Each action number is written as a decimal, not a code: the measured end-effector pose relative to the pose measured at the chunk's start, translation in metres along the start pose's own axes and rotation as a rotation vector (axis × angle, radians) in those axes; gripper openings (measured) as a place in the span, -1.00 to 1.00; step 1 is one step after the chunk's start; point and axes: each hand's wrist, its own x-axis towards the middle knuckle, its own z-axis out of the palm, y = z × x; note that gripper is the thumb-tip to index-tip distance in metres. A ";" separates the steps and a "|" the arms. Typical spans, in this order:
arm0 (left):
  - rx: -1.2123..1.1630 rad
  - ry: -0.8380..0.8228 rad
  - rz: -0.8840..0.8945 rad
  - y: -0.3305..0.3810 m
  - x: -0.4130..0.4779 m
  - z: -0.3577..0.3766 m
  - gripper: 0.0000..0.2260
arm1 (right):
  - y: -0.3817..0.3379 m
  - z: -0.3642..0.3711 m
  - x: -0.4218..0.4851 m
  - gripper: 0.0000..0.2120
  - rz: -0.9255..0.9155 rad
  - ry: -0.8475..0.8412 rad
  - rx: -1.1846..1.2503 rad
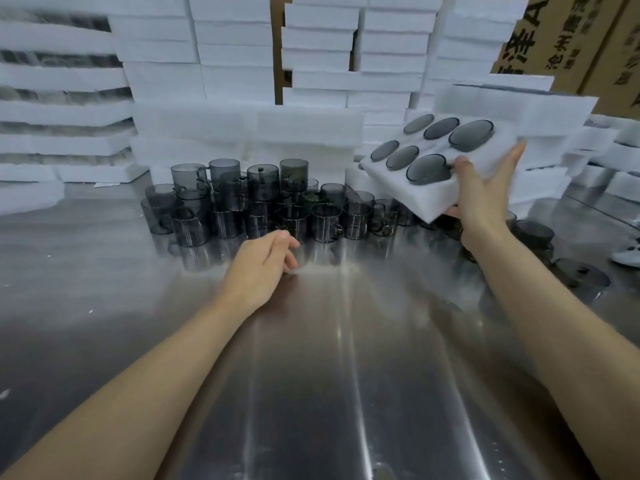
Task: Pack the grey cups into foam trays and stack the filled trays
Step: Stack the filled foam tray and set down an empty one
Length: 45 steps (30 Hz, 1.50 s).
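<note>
My right hand (485,192) grips the near edge of a white foam tray (388,174), thumb on top and fingers underneath, and holds it tilted in the air at the right. Several grey cups (471,135) fill the tray's round pockets. A cluster of loose grey transparent cups (256,202), some stacked two high, stands on the steel table (311,375) in the middle. My left hand (263,268) hovers just in front of those cups with loosely curled fingers and holds nothing.
Tall stacks of white foam trays (235,64) line the back and both sides. Cardboard boxes (588,39) stand at the back right. More grey cups (533,237) lie at the right, below the lifted tray.
</note>
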 end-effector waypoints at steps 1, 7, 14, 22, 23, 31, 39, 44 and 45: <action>0.003 0.002 0.000 -0.001 0.000 0.000 -0.67 | 0.002 0.007 0.006 -0.15 -0.002 0.022 -0.020; -0.037 0.018 -0.014 -0.002 0.004 0.002 -0.66 | 0.013 0.058 0.038 -0.20 -0.071 0.072 -0.136; -0.047 0.026 -0.029 -0.006 0.007 0.002 -0.64 | 0.020 0.086 0.076 -0.26 0.404 0.068 0.100; -0.025 0.031 -0.020 -0.006 0.007 0.003 -0.65 | 0.043 0.108 0.088 -0.08 0.393 0.063 0.188; -0.028 0.031 -0.018 -0.006 0.007 0.003 -0.65 | 0.041 0.116 0.090 -0.07 0.393 0.036 0.178; 0.017 0.007 -0.016 -0.005 0.007 0.002 -0.63 | 0.042 0.123 0.102 -0.20 0.327 -0.065 -0.638; 0.036 -0.017 -0.001 -0.007 0.006 0.002 -0.65 | 0.000 0.184 0.080 -0.09 -0.661 -0.514 -0.956; 0.063 -0.025 0.024 -0.008 0.006 0.002 -0.65 | -0.003 0.226 0.087 -0.21 -0.616 -0.680 -1.298; 0.072 -0.027 0.035 -0.009 0.006 0.003 -0.65 | 0.001 0.230 0.088 -0.23 -0.539 -0.712 -1.327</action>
